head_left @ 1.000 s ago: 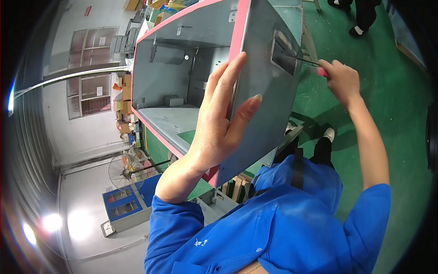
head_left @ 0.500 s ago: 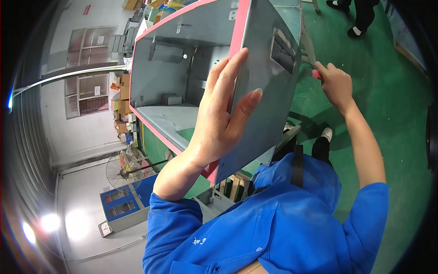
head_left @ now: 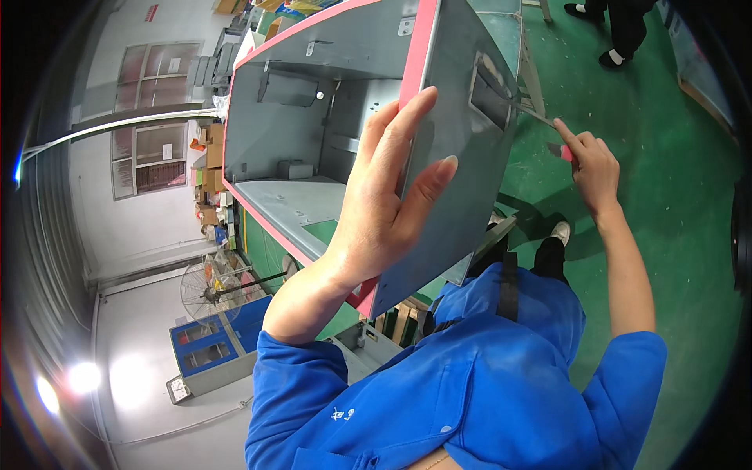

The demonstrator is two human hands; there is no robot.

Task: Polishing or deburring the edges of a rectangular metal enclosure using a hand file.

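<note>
A grey sheet-metal cabinet [head_left: 462,188] with pink edging stands tilted in front of me, its hollow inside facing left. My left hand [head_left: 384,188] lies over the pink-edged corner, fingers stretched and thumb spread on the grey side panel. A rectangular cutout [head_left: 490,95] opens in that panel. To the right of it, my right hand [head_left: 597,168] is closed on a thin metal file [head_left: 536,115], forefinger laid along it. The file's far end reaches the cutout's near edge. A pink-and-grey piece [head_left: 565,153] pokes out below the forefinger; whether it belongs to the file I cannot tell.
A trestle leg [head_left: 531,82] stands behind the cabinet on the green floor [head_left: 689,258]. Another person's legs [head_left: 624,35] are at the far right. At left are stacked cartons [head_left: 210,172], a caged fan [head_left: 210,294] and a blue cupboard [head_left: 207,345].
My right hand has moved right and slightly toward me, and the file's metal length now shows between hand and cutout. The left hand stays on the cabinet, which shifts slightly right in view.
</note>
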